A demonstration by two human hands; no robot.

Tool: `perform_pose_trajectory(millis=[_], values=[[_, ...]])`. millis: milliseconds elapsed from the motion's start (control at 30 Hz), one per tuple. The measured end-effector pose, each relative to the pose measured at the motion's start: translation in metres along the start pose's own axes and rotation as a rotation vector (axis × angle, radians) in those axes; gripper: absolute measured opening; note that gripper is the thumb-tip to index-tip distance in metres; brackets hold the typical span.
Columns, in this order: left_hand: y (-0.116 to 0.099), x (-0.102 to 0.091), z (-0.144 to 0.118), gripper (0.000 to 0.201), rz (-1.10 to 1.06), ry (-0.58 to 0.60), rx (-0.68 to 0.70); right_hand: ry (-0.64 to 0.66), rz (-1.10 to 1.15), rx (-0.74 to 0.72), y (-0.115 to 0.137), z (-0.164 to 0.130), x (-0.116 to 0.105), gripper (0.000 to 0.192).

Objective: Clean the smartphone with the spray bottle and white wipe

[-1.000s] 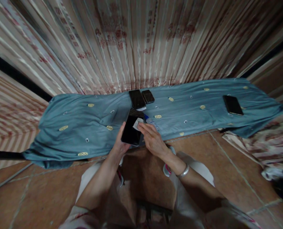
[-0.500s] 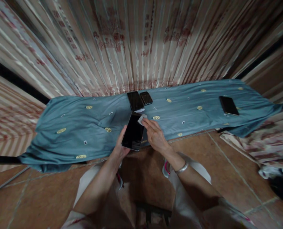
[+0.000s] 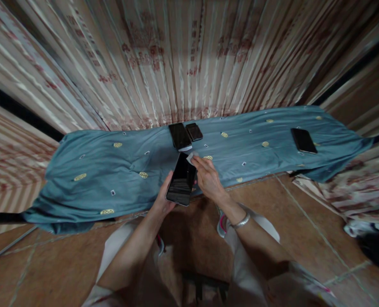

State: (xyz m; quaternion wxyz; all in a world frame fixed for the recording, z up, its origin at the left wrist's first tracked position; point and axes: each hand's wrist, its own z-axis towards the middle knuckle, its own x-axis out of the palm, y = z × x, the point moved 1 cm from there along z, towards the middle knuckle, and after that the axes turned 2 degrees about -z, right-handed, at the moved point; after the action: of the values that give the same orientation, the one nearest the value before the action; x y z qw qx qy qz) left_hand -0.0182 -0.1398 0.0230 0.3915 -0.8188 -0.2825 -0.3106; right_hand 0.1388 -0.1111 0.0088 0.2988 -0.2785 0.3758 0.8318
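Observation:
My left hand [image 3: 165,197] is wrapped round the lower left side of a black smartphone [image 3: 180,184], its dark glossy screen tilted up at me and catching reflections. Between the fingertips of my right hand [image 3: 208,178] is a small light-grey cloth [image 3: 191,157], at the phone's upper right corner. Just beyond, a larger black phone-like device [image 3: 179,135] lies with something pale under its near edge. Beside it on the right sits a smaller dark device [image 3: 194,131]; I cannot tell its kind.
A blue patterned cloth [image 3: 128,192] covers the long surface. Toward its right end lies another black flat device [image 3: 303,140]. A striped curtain [image 3: 176,59] hangs behind, and dark poles [image 3: 20,111] run along both sides. Below is tiled floor [image 3: 298,221].
The held phone has turned slightly and shifted a little right, and its screen now shows reflections. My right hand still has the cloth at its upper right corner. The view has shifted slightly.

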Motion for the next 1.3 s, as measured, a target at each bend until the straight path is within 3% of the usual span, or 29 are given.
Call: perform_pose_trajectory(millis=[300, 567, 900, 1300], values=[[0.002, 0.005, -0.003, 0.045, 0.012, -0.036, -0.004, 0.054, 0.014, -0.025, 0.01, 0.002, -0.001, 0.053], [0.004, 0.006, 0.0, 0.053, -0.004, 0.017, 0.028, 0.088, 0.018, -0.108, 0.026, -0.004, 0.002, 0.05], [0.004, 0.004, 0.0, 0.066, 0.106, -0.087, 0.073, 0.141, 0.003, -0.229, 0.042, -0.009, 0.003, 0.048], [0.012, 0.005, -0.002, 0.038, 0.275, -0.101, 0.042, 0.085, 0.024, -0.047, 0.014, 0.009, -0.005, 0.054]])
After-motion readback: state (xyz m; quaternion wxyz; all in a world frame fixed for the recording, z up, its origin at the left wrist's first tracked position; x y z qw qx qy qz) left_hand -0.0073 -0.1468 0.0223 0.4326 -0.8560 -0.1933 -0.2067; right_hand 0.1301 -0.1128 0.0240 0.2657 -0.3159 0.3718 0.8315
